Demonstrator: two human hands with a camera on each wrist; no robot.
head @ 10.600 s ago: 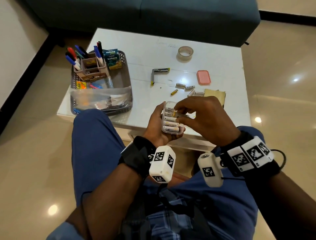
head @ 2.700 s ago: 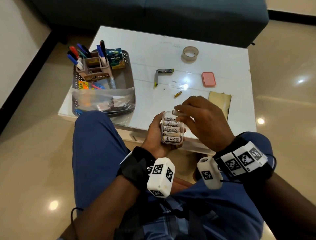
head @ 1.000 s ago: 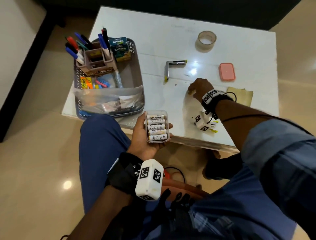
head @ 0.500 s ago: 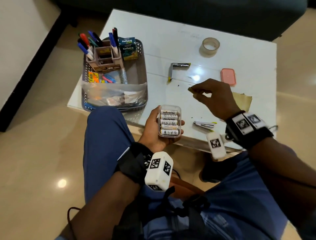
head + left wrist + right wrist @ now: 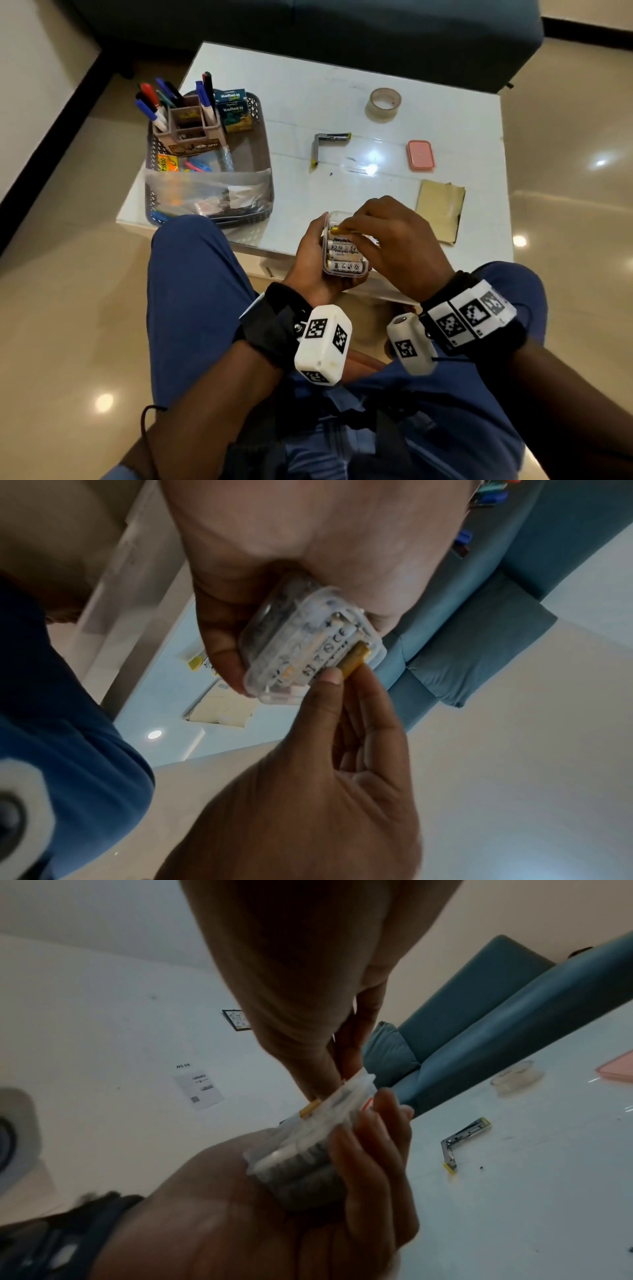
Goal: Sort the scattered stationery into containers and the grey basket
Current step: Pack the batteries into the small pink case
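Note:
My left hand (image 5: 310,263) grips a small clear plastic box (image 5: 344,270) holding several white batteries, just over the near edge of the white table (image 5: 298,78). My right hand (image 5: 387,236) pinches a small yellow battery (image 5: 337,230) at the far end of the box. The left wrist view has the yellow battery (image 5: 356,659) between thumb and forefinger against the box rim (image 5: 375,653). In the right wrist view the yellow battery (image 5: 310,1108) pokes out above the clear box (image 5: 308,1148). The grey basket (image 5: 260,150) sits at the table's left.
The basket holds a pen holder (image 5: 186,128) with markers, small boxes and a plastic bag (image 5: 205,192). On the table lie a tape roll (image 5: 383,103), a metal stapler-like tool (image 5: 325,144), a pink lid (image 5: 420,155) and a brown paper (image 5: 440,209). A blue sofa stands behind.
My right hand reached out onto the table, picked up the small yellow battery and came back to the box. The left hand kept hold of the box throughout.

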